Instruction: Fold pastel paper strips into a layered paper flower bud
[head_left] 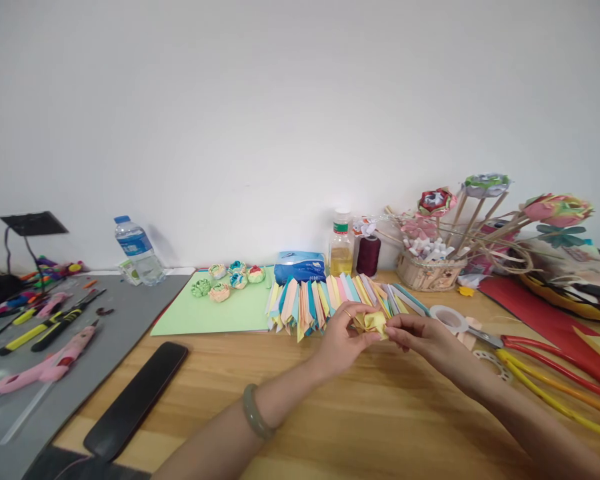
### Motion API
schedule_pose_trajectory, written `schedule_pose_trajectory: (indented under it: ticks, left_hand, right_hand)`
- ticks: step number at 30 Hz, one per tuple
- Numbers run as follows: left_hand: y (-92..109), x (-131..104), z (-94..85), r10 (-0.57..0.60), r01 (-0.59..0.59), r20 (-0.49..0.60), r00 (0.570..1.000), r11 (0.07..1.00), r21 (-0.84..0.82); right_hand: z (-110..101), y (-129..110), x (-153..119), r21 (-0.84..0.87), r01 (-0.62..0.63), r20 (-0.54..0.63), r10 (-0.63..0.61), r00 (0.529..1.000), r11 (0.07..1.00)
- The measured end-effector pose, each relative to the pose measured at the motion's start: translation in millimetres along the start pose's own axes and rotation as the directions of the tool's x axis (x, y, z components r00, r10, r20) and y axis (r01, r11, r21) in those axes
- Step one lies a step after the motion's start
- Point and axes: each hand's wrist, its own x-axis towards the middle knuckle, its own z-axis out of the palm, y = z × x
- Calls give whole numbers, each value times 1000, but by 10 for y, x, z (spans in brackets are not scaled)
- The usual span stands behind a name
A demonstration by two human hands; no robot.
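Observation:
A small yellow paper flower is held up above the wooden table, between my two hands. My left hand is closed around its left side, with a ring on one finger and a bangle on the wrist. The fingertips of my right hand pinch the flower's right edge. Behind my hands lies a row of folded paper strips in several colours. Farther left, several small paper flowers rest on a light green sheet.
Scissors and a tape roll lie right of my right hand. A basket, thread spool and oil bottle stand behind. On the left are a black phone-like slab, glue gun and water bottle.

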Motion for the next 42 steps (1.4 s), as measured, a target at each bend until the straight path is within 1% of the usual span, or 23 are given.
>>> schedule_pose_trajectory:
  ticks: [2,5,8,11,16,19,21,23,25,27,28,29,30,32,33,34,35,36,38,40,41,42]
  left_hand:
    - [-6,-2,2,-10,11,9,1000,1000,-7]
    - [-18,-3,4,-31,31,7,999,1000,-3]
    - [-29,1,2,-37,37,5,999,999,2]
    - [-33,9,-1,-30,30,4,1000,1000,-3]
    - [-14,4,2,-28,28,3,1000,1000,-2]
    - [22,-11,8,-54,55,28,998,998,-15]
    - [47,-19,10,-96,99,50,994,993,-62]
    - [60,-18,4,-151,154,36,988,981,-115]
    - [59,-5,-10,-218,214,-28,976,971,-111]
    - [50,15,-28,-296,291,-85,951,954,-68]
    - [45,25,-36,-341,337,-91,936,940,-61]
    - [41,34,-41,-391,385,-76,917,920,-77]
    - [40,41,-42,-439,433,-36,898,894,-116]
    - [48,48,-35,-509,517,97,855,828,-217]
    - [57,48,-28,-517,541,160,841,798,-264]
    - [70,48,-20,-510,549,205,836,778,-305]
    - [84,47,-13,-495,541,220,841,769,-341]
    - [100,46,-7,-478,521,209,853,770,-369]
    - [126,48,-2,-452,466,134,882,790,-399]
    - [136,49,-6,-431,420,60,900,824,-380]
    - [133,47,-9,-408,391,29,912,849,-355]
    - [125,44,-12,-373,355,5,928,879,-318]
  right_hand:
    - [19,-16,-5,-108,54,-27,-58,998,993]
    - [39,-31,-22,-260,132,-68,-155,986,957]
    - [43,-43,-38,-358,192,-93,-239,967,914]
    - [32,-60,-41,-380,220,-82,-270,959,898]
    - [11,-93,-37,-364,197,-75,-239,968,910]
    - [9,-100,-36,-379,204,-71,-248,966,903]
    - [9,-84,-32,-405,224,-84,-280,956,886]
    - [2,-47,-27,-453,265,-101,-344,933,851]
    - [-12,7,-25,-525,323,-113,-441,890,787]
    - [-31,65,-29,-605,377,-103,-539,836,701]
    - [-41,90,-33,-639,395,-89,-574,814,660]
    - [-49,111,-37,-667,409,-67,-597,799,623]
    - [-56,127,-40,-686,421,-39,-608,793,593]
    - [-61,145,-44,-701,442,14,-608,794,560]
    - [-60,146,-44,-699,447,27,-604,797,558]
    - [-56,142,-43,-691,447,24,-600,800,568]
    - [-52,134,-42,-677,439,3,-594,804,590]
    - [-47,122,-40,-659,419,-41,-586,809,624]
    - [-42,86,-39,-603,339,-179,-536,825,722]
    - [-43,44,-38,-501,225,-297,-411,862,836]
    - [-44,25,-37,-439,168,-311,-325,893,883]
    - [-46,10,-35,-378,117,-293,-239,926,919]
